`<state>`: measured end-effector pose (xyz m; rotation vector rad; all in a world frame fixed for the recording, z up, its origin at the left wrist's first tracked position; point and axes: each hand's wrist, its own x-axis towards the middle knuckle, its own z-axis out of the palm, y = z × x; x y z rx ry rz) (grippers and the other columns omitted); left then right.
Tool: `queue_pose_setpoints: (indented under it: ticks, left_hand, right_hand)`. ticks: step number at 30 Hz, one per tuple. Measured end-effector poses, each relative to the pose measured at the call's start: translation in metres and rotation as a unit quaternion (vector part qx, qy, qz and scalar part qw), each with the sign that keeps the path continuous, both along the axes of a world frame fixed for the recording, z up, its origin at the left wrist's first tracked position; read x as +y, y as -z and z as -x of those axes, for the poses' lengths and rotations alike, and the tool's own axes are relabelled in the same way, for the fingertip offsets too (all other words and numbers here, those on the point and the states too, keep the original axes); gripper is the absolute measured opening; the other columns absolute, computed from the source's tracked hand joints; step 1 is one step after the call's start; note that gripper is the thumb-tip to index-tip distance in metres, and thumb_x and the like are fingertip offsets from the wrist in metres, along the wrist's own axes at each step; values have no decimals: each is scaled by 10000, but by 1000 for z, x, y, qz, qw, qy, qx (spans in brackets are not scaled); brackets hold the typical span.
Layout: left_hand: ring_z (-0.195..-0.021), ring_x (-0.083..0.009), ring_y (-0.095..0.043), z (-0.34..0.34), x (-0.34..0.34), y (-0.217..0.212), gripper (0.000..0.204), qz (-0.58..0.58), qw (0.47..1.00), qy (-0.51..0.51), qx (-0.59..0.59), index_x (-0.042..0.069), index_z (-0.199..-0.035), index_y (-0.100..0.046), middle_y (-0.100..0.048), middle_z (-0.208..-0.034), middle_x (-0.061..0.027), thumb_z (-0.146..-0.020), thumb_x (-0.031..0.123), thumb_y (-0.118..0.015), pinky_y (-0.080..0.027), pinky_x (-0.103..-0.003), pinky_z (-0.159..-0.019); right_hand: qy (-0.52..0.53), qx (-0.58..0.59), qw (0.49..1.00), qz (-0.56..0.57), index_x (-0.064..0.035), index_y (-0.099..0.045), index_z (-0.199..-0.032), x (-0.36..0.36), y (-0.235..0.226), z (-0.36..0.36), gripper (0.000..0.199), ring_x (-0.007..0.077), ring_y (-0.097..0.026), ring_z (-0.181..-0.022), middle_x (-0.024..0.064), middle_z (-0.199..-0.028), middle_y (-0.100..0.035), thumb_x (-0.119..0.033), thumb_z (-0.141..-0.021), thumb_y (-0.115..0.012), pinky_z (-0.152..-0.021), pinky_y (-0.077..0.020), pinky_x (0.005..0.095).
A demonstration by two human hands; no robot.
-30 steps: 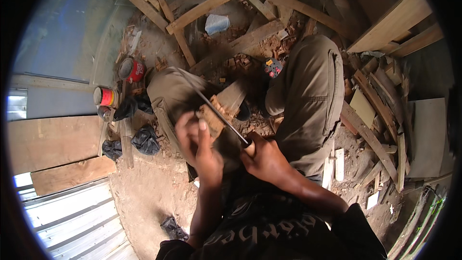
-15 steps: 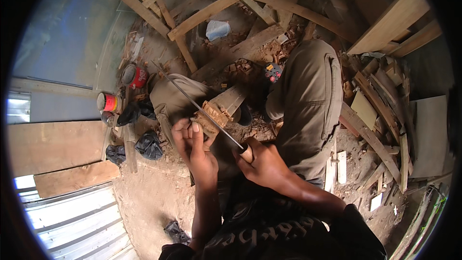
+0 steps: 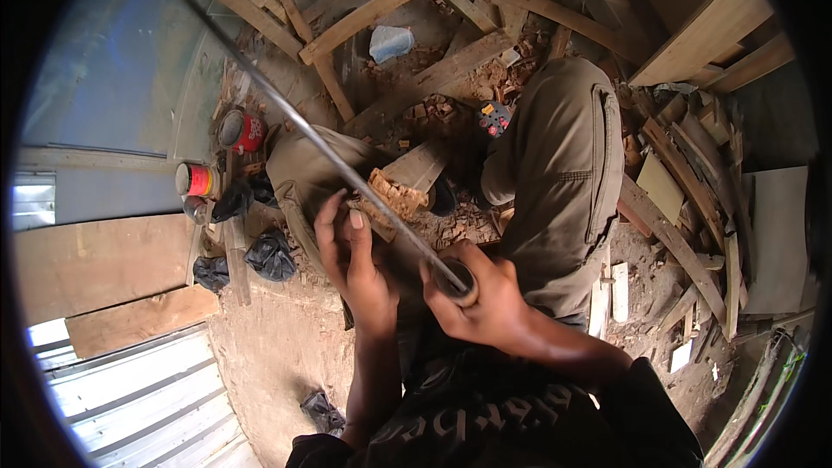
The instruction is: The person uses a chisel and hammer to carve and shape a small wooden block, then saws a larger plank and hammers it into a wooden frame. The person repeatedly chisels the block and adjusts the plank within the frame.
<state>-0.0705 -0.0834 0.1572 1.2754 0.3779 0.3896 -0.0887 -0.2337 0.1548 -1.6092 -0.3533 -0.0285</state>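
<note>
A long thin file with a round wooden handle slants up to the left in front of me. My right hand is closed around its handle. A carved, rough-edged wooden block is partly behind the file, above my thigh and against a plank. My left hand is at the block's near left end, thumb up and fingers curled; part of its grip is hidden. The file passes over the block, and whether they touch is unclear.
My trousered knees rise on both sides. Two red cans and black plastic bags are on the left. A wooden frame lies ahead. Scrap boards pile up on the right, and wood chips litter the ground.
The file's tip has swung up toward the camera and its handle has tilted with my right hand. My left hand stays nearly in place by the block.
</note>
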Motion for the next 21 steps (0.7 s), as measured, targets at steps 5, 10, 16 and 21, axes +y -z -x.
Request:
queue_pose_setpoints:
  ticks: [5,10,16,21]
  left_hand:
    - [-1100,-140,-593,0,7,-2,396,-31,998,-46,26,85,-1357,-490,-597,-1236,-60,-1017,250,-608,-572,-282,-817]
    - [-1044,-127,-603,2,11,2,330,-32,999,-31,-3,89,-1301,-500,-598,-1169,-46,-1020,226,-605,-573,-302,-776]
    - [-976,-83,-596,1,10,3,250,-17,999,-39,-12,101,-1223,-509,-608,-1090,-19,-1017,201,-610,-587,-272,-751]
    - [-934,-73,-576,3,12,2,234,-24,999,-35,-7,103,-1220,-509,-584,-1043,0,-1017,168,-608,-610,-315,-777]
  right_hand:
    - [-39,119,977,171,55,-584,-957,2,7,-5,234,364,-701,-661,213,-722,-666,-98,-835,-713,-601,-554,391]
    - [8,-2,1000,-8,47,-598,-989,2,5,-3,251,399,-694,-675,222,-701,-650,-115,-833,-708,-605,-542,418]
    - [-42,108,978,174,29,-605,-985,-1,1,-5,260,398,-704,-684,223,-710,-659,-134,-823,-726,-600,-551,407]
    - [-7,-2,998,64,27,-610,-983,-3,-2,-4,248,394,-706,-677,218,-735,-671,-126,-822,-720,-595,-559,391]
